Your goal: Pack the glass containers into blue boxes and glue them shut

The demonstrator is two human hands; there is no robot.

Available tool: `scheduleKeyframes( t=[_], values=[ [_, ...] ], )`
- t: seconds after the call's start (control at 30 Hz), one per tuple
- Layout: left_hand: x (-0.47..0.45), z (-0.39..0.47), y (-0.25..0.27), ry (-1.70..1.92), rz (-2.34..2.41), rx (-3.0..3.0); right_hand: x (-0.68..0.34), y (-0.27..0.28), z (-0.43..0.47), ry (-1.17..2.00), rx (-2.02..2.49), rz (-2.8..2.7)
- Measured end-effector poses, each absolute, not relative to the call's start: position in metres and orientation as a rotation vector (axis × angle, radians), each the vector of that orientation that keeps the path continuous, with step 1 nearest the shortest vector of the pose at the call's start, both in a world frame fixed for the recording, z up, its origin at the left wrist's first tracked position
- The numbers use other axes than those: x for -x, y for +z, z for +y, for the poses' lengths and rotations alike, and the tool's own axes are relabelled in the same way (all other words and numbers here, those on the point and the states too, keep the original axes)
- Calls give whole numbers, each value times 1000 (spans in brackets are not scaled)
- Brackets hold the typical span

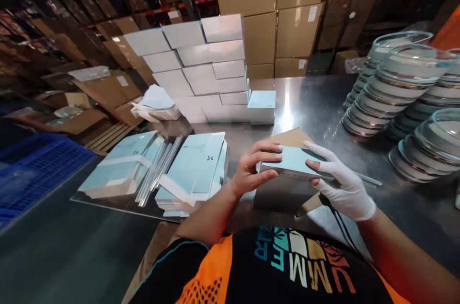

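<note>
My bare left hand (259, 165): fingers closed on left end of pale-blue rectangular cardboard box (289, 158). My white-gloved right hand (339, 179): fingers gripping right end. Box spans between both hands, over shiny metal table (309, 98); contact unclear. Brown cardboard piece (288, 137) just beyond fingers. Pale-blue flat card stack (196, 158) left of fingers; stacked clear round dishes (390, 91) well right.

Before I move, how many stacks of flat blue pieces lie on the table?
2: the outer stack, farthest left, and the inner stack, nearer the left hand, with strips between. Others may be hidden.
</note>
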State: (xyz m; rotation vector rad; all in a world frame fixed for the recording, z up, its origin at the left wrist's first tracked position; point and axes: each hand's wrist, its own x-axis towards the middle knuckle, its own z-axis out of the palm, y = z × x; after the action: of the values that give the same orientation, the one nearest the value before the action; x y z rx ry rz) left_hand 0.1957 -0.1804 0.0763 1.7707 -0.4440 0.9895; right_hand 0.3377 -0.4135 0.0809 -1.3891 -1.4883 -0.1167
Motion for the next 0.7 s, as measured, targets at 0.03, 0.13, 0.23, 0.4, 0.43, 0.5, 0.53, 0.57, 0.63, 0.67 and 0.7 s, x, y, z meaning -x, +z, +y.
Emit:
scheduleKeyframes(
  t=[0.03,0.13,0.23,0.4,0.43,0.5,0.53,0.57,0.63,0.67,0.7],
  values=[
    [-196,-181,78,997,-465,-1785,-336,83,-413,-114,1377,-1500],
    [-196,-179,81,1020,-441,-1831,-336,86,-412,-76,1352,-1508],
    [-192,-171,87,938,-386,-1914,-338,86,-409,-71,1362,-1494],
    [-177,-173,114,830,-447,-2472,-331,86,-398,-344,1396,-1599],
    [-176,-176,118,799,-442,-2627,-327,86,-395,-423,1386,-1648],
    [-177,-182,120,797,-468,-2789,-319,86,-390,-490,1396,-1724],
    [-179,-183,120,796,-484,-2827,-317,87,-389,-490,1403,-1735],
    [-180,-182,119,802,-491,-2842,-316,88,-390,-471,1421,-1715],
    [-182,-174,117,842,-470,-2824,-325,92,-401,-426,1460,-1562],
    [-182,-167,117,897,-401,-2779,-337,97,-411,-417,1485,-1436],
    [-181,-159,117,994,-285,-2680,-354,101,-425,-436,1523,-1286]
  ],
)
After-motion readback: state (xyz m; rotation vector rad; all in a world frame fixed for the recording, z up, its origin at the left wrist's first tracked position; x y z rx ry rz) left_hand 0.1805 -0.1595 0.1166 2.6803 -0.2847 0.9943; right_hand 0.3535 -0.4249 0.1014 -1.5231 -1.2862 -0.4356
